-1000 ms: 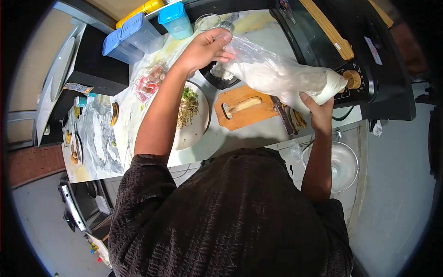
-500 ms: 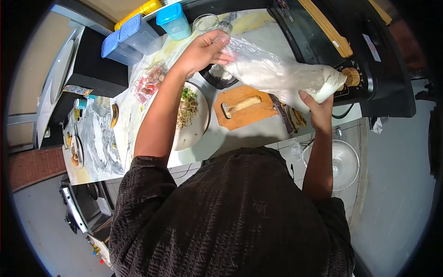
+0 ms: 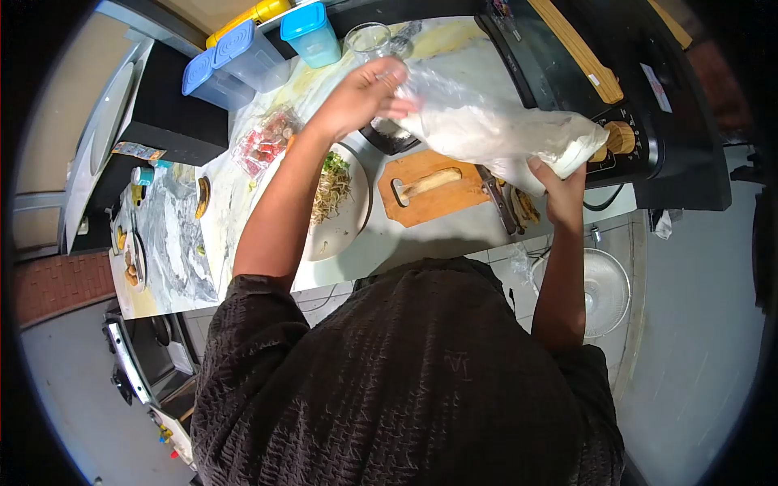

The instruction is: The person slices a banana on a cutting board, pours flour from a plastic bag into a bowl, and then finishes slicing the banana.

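A clear plastic bag of white powder [image 3: 494, 134], looking like flour, is held tilted above the counter. My right hand [image 3: 561, 188] grips its full, lower end from beneath. At the loose mouth of the bag, my left hand [image 3: 365, 99] has its fingers closed on the thin plastic, slightly blurred. Under that mouth sits a black bowl [image 3: 379, 142] with white powder in it, partly hidden by the hand and bag. A wooden cutting board [image 3: 438, 206] lies nearer me, with a peeled banana [image 3: 431, 185] on it and a knife [image 3: 501, 206] at its right edge.
Left of the board is a white plate [image 3: 328, 243] with bean sprouts and chopped greens [image 3: 332, 186]. A plastic bag of red items [image 3: 267, 142], blue-lidded containers [image 3: 308, 36] and a glass bowl [image 3: 367, 36] stand farther back. Banana peels [image 3: 521, 206] lie by the knife. A black oven [image 3: 640, 154] borders the right.
My left hand has shifted slightly down and right, its fingers blurring, and the bag's mouth has moved with it. My right hand stays almost still on the bag.
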Action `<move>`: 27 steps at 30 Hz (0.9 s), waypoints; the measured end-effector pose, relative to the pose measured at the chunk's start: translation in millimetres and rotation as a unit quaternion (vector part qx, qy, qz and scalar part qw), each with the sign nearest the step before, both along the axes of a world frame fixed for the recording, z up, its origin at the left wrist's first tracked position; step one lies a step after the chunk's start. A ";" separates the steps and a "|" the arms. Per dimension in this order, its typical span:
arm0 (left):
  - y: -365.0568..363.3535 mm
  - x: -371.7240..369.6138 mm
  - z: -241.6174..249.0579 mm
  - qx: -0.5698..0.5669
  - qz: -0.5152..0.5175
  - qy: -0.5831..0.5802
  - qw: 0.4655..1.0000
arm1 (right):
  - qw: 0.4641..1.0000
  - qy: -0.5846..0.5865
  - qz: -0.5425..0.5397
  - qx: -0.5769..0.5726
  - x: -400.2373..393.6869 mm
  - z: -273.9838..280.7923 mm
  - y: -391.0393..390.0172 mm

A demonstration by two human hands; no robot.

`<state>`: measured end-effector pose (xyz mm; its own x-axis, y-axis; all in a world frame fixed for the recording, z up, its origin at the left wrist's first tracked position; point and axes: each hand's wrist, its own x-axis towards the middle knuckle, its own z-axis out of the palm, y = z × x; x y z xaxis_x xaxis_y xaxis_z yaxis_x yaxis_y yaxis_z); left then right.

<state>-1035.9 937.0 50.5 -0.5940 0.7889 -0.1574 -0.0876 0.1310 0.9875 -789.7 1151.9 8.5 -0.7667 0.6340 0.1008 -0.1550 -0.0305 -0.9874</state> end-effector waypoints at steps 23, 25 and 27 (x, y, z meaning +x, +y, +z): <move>4.8 -1.4 2.8 -0.015 -0.015 -0.009 1.000 | 1.000 0.007 -0.003 0.009 -0.7 -2.8 1.4; 6.5 -4.1 7.3 -0.016 -0.014 0.003 1.000 | 1.000 0.006 -0.005 0.030 -0.6 -2.4 1.7; 7.5 -3.8 8.7 -0.005 -0.005 -0.009 1.000 | 1.000 0.015 -0.001 0.002 -0.8 -1.2 2.0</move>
